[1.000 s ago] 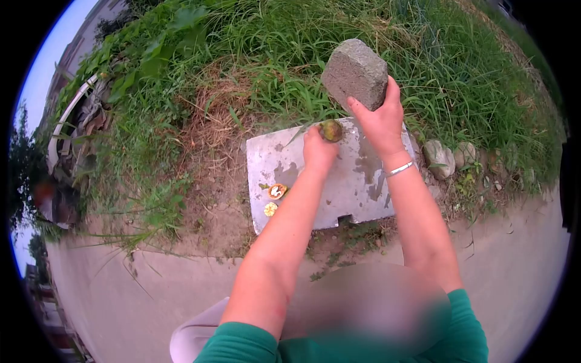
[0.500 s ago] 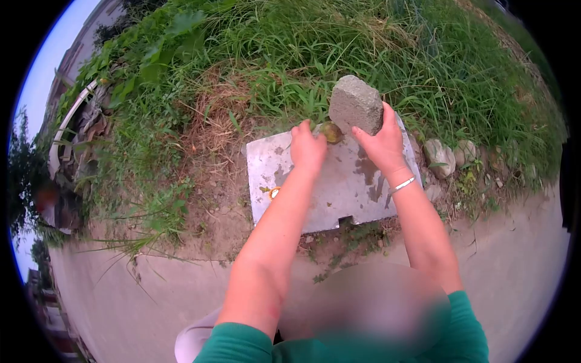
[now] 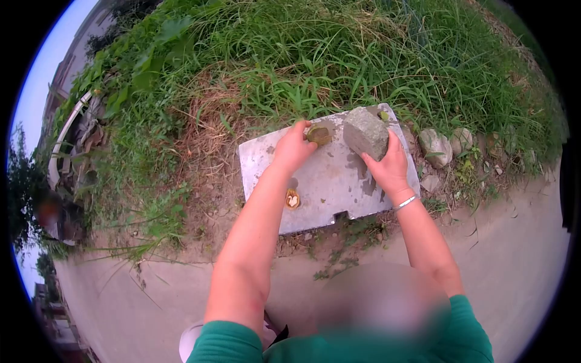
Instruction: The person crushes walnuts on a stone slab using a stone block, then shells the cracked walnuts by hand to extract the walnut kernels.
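My left hand (image 3: 293, 147) pinches a greenish-brown walnut in its husk (image 3: 319, 135) near the far edge of a flat grey slab (image 3: 327, 181). The husk looks broken, but detail is too small to be sure. Just right of it, my right hand (image 3: 388, 164) grips a rough grey stone block (image 3: 365, 133), its fingers around the right side. The block is tilted and apart from the walnut; whether it touches the slab I cannot tell. Nearer me on the slab lies an opened walnut half (image 3: 292, 198) with a pale kernel inside.
A small green piece (image 3: 383, 115) sits at the slab's far right corner, by dark wet stains. Tall grass (image 3: 339, 60) grows behind, dry straw (image 3: 209, 103) lies left, and pale rocks (image 3: 436, 148) stand right. Concrete paving (image 3: 151, 296) runs in front.
The stone block has come down and slightly right, away from the walnut. My left hand and the walnut have shifted left. The green piece and the whole opened half now show.
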`<action>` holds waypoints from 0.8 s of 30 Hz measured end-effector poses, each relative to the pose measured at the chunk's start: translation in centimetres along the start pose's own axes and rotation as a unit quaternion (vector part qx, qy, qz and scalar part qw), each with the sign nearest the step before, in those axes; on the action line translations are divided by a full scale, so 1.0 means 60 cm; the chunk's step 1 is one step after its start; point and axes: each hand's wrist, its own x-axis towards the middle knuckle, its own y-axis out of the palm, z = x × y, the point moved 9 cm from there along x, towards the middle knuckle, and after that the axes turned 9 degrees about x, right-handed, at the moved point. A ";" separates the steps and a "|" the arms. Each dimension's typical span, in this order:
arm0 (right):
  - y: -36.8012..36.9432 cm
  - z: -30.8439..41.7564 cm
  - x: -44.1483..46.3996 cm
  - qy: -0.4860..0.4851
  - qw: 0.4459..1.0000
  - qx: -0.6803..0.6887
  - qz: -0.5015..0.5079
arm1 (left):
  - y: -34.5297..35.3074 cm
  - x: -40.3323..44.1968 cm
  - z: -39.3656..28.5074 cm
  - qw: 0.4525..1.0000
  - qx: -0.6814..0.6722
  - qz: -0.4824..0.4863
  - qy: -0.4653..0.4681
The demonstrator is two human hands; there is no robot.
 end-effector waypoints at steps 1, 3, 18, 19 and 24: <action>-0.002 0.001 -0.001 -0.005 1.000 0.002 -0.006 | 0.005 -0.006 0.003 1.000 -0.011 -0.002 0.000; -0.003 0.006 0.001 -0.002 1.000 -0.001 -0.009 | 0.020 -0.008 0.011 1.000 -0.024 -0.004 0.000; 0.012 0.131 0.037 -0.167 0.978 0.069 -0.107 | 0.022 -0.022 -0.040 0.977 -0.073 -0.188 -0.073; 0.021 0.125 0.034 -0.156 0.982 0.053 -0.092 | 0.023 -0.019 -0.040 0.976 -0.076 -0.191 -0.070; 0.027 0.123 0.046 -0.127 0.989 0.049 -0.062 | 0.041 -0.011 -0.017 0.984 -0.066 -0.121 -0.114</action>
